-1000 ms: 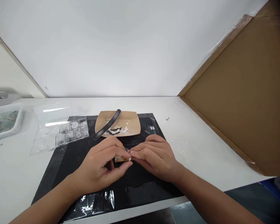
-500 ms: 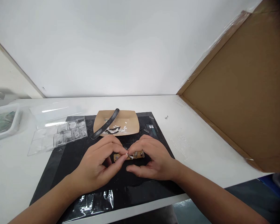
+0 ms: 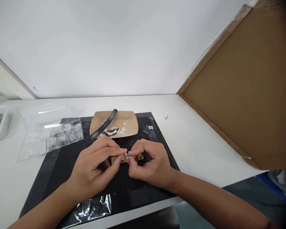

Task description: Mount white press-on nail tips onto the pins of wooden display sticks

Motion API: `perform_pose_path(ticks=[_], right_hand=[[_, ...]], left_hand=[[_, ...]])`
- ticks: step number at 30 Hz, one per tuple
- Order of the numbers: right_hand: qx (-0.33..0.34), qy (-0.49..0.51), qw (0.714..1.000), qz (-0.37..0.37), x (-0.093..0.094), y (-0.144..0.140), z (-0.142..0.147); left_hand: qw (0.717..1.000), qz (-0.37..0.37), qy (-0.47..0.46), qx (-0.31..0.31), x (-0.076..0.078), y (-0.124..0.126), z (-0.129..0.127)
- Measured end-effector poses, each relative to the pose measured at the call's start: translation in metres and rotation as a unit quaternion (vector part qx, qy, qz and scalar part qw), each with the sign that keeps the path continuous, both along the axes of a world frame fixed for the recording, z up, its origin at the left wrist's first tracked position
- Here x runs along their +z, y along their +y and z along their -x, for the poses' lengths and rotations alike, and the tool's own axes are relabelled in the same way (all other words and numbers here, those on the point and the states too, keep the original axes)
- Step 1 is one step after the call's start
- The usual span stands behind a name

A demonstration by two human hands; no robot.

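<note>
My left hand (image 3: 92,168) is pinched, thumb tip meeting the fingertips. Whatever sits in that pinch is too small to make out. Close beside it, my right hand (image 3: 152,163) also pinches with thumb and forefinger; a tiny shiny bit shows at its tips, but its kind is unclear. Beneath and between both hands lies a small brown strip (image 3: 116,160) bearing small white and metallic pieces, partly covered by fingers. It rests on a black mat (image 3: 59,178).
Behind the hands stands a brown paper tray (image 3: 131,122) with white bits, a black curved nail file (image 3: 102,125) across it. To the left are a clear compartment box (image 3: 64,135) and a white bin (image 3: 1,130). A cardboard panel (image 3: 228,95) rises at right.
The thumb and forefinger of my right hand have closed from apart into a pinch. The left hand keeps its pinch. The whole view has shifted slightly, so things appear further left.
</note>
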State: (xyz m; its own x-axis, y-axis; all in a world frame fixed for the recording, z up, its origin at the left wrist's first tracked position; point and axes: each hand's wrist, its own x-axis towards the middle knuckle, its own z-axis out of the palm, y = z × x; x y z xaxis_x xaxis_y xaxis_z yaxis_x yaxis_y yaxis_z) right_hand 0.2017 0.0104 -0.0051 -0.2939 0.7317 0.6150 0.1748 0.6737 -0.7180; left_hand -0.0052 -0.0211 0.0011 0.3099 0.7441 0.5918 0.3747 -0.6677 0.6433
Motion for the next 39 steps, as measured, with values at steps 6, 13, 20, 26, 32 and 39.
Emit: perform_pose_path(ticks=[6,13,20,26,32,39], right_hand=[[-0.031,-0.022,0.999,-0.029,0.002,-0.003,0.001],[-0.039,-0.057,0.997,-0.042,0.004,-0.005,-0.002],[-0.046,-0.095,0.990,-0.096,0.004,-0.003,-0.004],[-0.059,-0.108,0.983,-0.137,-0.001,-0.004,-0.003],[-0.066,-0.117,0.981,-0.142,-0.001,-0.004,-0.004],[-0.080,-0.114,0.980,-0.139,-0.003,-0.004,-0.003]], left_hand=[[1.000,0.011,0.004,0.022,0.001,0.001,-0.004],[0.999,0.013,0.007,0.048,0.001,-0.003,-0.005],[0.989,-0.116,0.063,0.070,0.008,0.000,-0.007],[0.977,-0.167,0.094,0.090,0.012,0.003,-0.010],[0.979,-0.160,0.086,0.097,0.012,0.003,-0.011],[0.977,-0.155,0.098,0.108,0.012,0.002,-0.011]])
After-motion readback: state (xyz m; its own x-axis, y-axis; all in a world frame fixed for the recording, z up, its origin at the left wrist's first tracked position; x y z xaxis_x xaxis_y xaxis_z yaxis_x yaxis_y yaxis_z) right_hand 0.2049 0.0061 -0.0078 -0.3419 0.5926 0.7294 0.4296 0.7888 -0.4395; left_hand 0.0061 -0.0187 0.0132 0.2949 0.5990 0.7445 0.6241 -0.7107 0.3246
